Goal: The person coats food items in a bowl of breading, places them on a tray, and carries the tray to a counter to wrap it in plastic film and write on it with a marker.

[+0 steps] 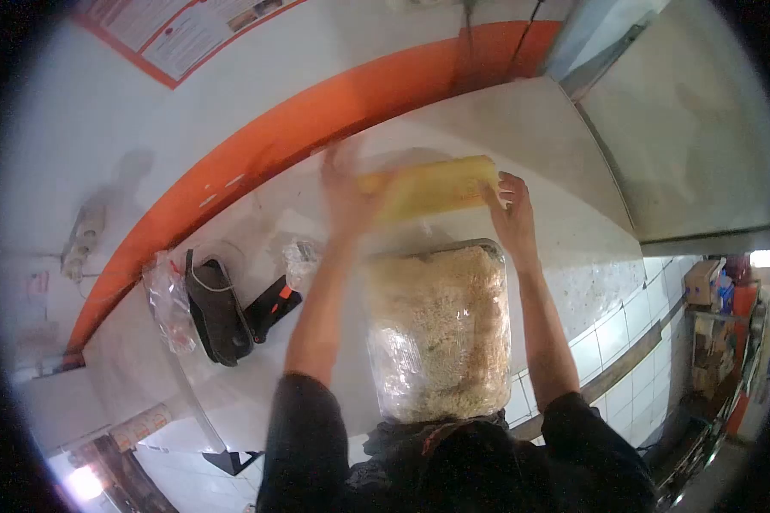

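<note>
Two hands are counted: the left hand (pixel 348 195) at eleven o'clock, the right hand (pixel 513 218) at two. One yellow package (pixel 441 186) is seen at one, one film-wrapped pack (pixel 441 342) at five, one black case (pixel 218 308) and one black-and-orange object (pixel 274 308) at eight, two clear plastic pieces (pixel 169 303) at nine.

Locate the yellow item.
The yellow item is upper centre in the head view, between the left hand and right hand, beyond the plastic-wrapped pack.

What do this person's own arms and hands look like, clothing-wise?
Dark sleeves end near the elbows, leaving both forearms bare. The right hand shows no glove; the left hand is blurred, but no glove shows there either.
</note>
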Available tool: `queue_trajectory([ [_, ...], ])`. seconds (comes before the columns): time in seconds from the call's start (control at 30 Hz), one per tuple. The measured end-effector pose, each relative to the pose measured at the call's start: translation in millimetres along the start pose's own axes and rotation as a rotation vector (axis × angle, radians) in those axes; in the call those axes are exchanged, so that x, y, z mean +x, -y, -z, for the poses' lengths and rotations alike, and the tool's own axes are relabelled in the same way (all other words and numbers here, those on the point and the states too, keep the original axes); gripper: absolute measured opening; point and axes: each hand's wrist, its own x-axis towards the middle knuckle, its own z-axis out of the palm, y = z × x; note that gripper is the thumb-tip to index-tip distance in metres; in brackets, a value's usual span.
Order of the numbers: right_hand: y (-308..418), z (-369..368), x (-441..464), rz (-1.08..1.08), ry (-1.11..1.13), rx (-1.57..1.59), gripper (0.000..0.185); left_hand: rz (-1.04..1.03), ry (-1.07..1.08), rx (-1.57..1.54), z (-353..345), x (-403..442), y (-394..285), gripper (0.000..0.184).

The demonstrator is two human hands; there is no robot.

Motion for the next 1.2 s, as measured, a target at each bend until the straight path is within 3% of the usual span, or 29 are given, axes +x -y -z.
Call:
queue_trajectory([
  [0.07,-29.8,-0.1,25.8,-0.143,0.020,0.107,0.065,0.481,-0.537,-0.056,-19.3,-38.6,16.7,0.056],
  [0.13,-60.3,-4.8,45.6,-0.377,0.171,0.088,0.077,1.186,-0.129,-0.859,-44.4,-90.9,80.1,0.034],
  [0.17,-45.0,-0.5,40.4,-0.376,0.162,0.091,0.077,1.179,-0.124,-0.863,-28.9,-88.6,66.6,0.034],
  [0.23,-14.4,6.9,33.9,-0.419,0.216,0.139,0.055,0.963,0.105,-0.976,8.1,-77.6,37.3,0.025],
  [0.27,-25.2,9.5,27.0,-0.416,0.210,0.139,0.055,0.959,0.107,-0.981,24.8,-73.3,20.6,0.025],
  [0.33,-59.5,13.0,11.6,-0.214,-0.035,0.502,0.050,1.065,-0.035,-1.129,53.1,-62.1,-8.1,0.026],
  [0.37,-36.5,34.0,-2.9,-0.221,0.000,0.496,0.047,1.061,-0.047,-1.136,64.2,-64.1,-17.5,0.026],
  [0.43,-26.7,66.5,-67.1,-0.254,0.037,0.502,0.050,0.778,0.006,-0.942,101.8,-98.1,-36.2,0.027],
  [0.47,-36.3,78.2,-86.2,-0.229,0.033,0.517,0.057,0.862,0.003,-1.008,120.3,-107.5,-44.3,0.032],
  [0.5,-38.7,84.3,-104.5,-0.233,-0.008,0.516,0.047,0.945,0.006,-1.075,136.2,-119.6,-49.7,0.037],
  [0.57,-39.4,98.6,-141.6,-0.247,-0.058,0.518,0.039,0.970,0.029,-0.921,151.7,-155.4,-48.5,0.042],
  [0.63,-36.8,117.3,-173.3,-0.161,0.083,0.504,0.040,0.823,0.091,-0.701,170.5,-206.7,-53.3,0.041],
  [0.7,-44.3,125.5,-202.1,-0.193,0.081,0.569,0.040,1.071,0.052,-0.618,188.3,-209.1,-93.9,0.041],
  [0.8,-64.1,136.5,-254.6,-0.253,0.103,0.569,0.043,0.933,0.194,-0.599,210.4,-251.5,-109.5,0.044],
  [0.93,-45.9,140.3,-304.0,-0.272,0.066,0.440,0.047,0.924,0.167,-0.789,235.7,-296.3,-144.2,0.042],
  [1.03,-51.5,148.5,-340.9,-0.264,0.119,0.364,0.051,0.902,0.106,-0.668,245.7,-335.7,-164.5,0.041],
  [1.07,-54.9,153.1,-353.4,-0.272,0.150,0.354,0.056,1.130,0.040,-0.685,246.4,-340.8,-178.1,0.039],
  [1.13,-58.5,160.0,-378.1,-0.279,0.184,0.340,0.061,1.132,0.058,-0.745,241.6,-374.8,-174.8,0.038],
  [1.2,-63.3,160.7,-396.7,-0.325,0.211,0.361,0.055,1.125,0.070,-0.809,236.9,-399.8,-172.7,0.037],
])
